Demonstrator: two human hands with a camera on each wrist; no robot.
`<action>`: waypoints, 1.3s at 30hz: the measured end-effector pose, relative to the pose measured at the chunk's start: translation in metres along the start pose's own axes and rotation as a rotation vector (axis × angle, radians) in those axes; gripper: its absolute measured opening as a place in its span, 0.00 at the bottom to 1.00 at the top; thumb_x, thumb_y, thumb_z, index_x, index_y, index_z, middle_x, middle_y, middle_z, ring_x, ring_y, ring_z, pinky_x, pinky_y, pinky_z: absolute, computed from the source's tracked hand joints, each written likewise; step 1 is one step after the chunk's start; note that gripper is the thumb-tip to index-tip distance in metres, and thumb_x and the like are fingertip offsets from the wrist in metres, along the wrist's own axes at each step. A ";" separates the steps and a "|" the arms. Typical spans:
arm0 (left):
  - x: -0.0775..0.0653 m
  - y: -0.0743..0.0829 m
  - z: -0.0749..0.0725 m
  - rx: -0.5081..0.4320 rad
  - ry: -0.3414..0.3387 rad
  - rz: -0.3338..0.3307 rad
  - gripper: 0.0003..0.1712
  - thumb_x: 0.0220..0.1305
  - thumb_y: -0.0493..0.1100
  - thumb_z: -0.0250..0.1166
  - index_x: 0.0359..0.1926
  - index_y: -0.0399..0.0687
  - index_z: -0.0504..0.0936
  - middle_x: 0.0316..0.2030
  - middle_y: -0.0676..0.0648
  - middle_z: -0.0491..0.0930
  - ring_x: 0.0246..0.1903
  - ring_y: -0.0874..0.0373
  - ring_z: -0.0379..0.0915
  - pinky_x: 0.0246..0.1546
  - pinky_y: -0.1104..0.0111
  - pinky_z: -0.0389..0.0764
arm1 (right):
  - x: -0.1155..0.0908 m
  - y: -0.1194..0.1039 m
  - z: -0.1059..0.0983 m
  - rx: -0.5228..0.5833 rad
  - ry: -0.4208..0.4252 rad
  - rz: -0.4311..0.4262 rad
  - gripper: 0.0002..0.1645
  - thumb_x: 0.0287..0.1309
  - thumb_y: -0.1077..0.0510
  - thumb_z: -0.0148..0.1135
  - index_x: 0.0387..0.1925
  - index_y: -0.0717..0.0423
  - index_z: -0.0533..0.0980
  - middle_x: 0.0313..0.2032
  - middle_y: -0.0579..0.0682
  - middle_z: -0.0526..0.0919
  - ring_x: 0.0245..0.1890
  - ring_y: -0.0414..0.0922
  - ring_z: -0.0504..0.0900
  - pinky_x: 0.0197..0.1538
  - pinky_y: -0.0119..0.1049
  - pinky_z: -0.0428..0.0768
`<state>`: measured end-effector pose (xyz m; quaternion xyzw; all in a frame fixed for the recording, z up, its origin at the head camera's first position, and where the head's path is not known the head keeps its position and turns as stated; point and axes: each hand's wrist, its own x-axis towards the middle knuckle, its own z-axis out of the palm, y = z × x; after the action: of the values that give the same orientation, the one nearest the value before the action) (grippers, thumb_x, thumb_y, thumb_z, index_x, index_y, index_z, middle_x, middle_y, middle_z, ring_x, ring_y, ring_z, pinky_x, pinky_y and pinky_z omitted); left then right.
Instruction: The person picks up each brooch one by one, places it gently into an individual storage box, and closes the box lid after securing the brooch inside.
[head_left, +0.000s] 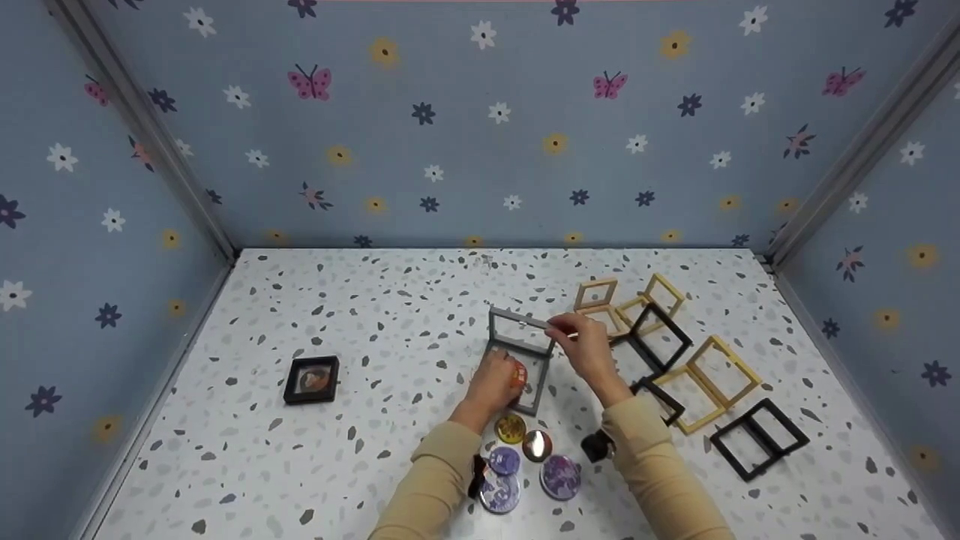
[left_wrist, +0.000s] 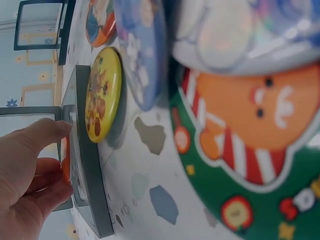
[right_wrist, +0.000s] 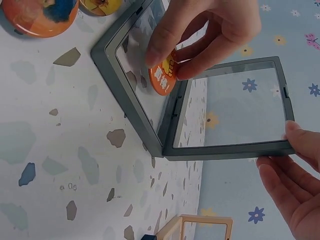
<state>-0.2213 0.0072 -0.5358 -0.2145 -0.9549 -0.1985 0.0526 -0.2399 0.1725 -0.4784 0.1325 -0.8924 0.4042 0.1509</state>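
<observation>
A grey hinged display frame (head_left: 537, 390) with clear film windows lies opened on the table, one half flat and the other raised. My left hand (head_left: 493, 379) pinches an orange badge (right_wrist: 162, 77) by its edge over the film of the flat half. With thumb and fingers, my right hand (head_left: 587, 346) holds the raised half (right_wrist: 240, 107) near its corner. Just below the frame lie several round badges, among them a yellow one (head_left: 511, 428), a purple one (head_left: 560, 477) and a green one with a gingerbread figure (left_wrist: 250, 150).
To the right stand several opened frames: black (head_left: 759, 439), yellow (head_left: 724, 375) and light wood (head_left: 598, 294). A closed black frame (head_left: 311, 379) with a round item inside lies at the left. Flowered walls (head_left: 480, 150) enclose the speckled table (head_left: 405, 300).
</observation>
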 end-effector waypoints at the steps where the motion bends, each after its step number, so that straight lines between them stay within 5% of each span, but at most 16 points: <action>1: 0.000 0.000 0.001 0.007 0.005 0.004 0.13 0.47 0.42 0.68 0.31 0.36 0.78 0.35 0.43 0.73 0.37 0.50 0.69 0.41 0.64 0.73 | 0.000 0.000 0.000 0.001 -0.001 0.001 0.06 0.51 0.63 0.63 0.33 0.60 0.80 0.29 0.51 0.82 0.30 0.44 0.79 0.34 0.38 0.78; 17: -0.004 -0.002 0.003 -0.001 0.040 0.008 0.17 0.48 0.44 0.68 0.35 0.34 0.78 0.35 0.42 0.72 0.37 0.49 0.70 0.41 0.63 0.74 | -0.001 0.000 0.000 0.002 -0.011 0.002 0.06 0.51 0.63 0.63 0.33 0.60 0.80 0.30 0.51 0.82 0.31 0.45 0.80 0.35 0.38 0.79; 31: -0.020 -0.011 -0.010 0.025 0.052 -0.017 0.29 0.50 0.53 0.66 0.44 0.33 0.74 0.42 0.38 0.72 0.40 0.46 0.70 0.40 0.58 0.74 | -0.002 -0.002 -0.001 0.030 -0.005 0.002 0.07 0.51 0.62 0.63 0.34 0.60 0.81 0.30 0.52 0.82 0.31 0.45 0.80 0.35 0.38 0.79; 39: -0.031 -0.023 -0.014 -0.017 0.096 -0.032 0.33 0.46 0.54 0.69 0.44 0.31 0.74 0.37 0.40 0.72 0.36 0.48 0.69 0.36 0.59 0.73 | -0.002 -0.001 -0.001 0.034 -0.009 0.012 0.07 0.51 0.63 0.63 0.34 0.60 0.81 0.29 0.52 0.82 0.30 0.45 0.80 0.35 0.38 0.79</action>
<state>-0.2031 -0.0298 -0.5367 -0.1896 -0.9529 -0.2174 0.0931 -0.2375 0.1728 -0.4777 0.1315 -0.8868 0.4197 0.1421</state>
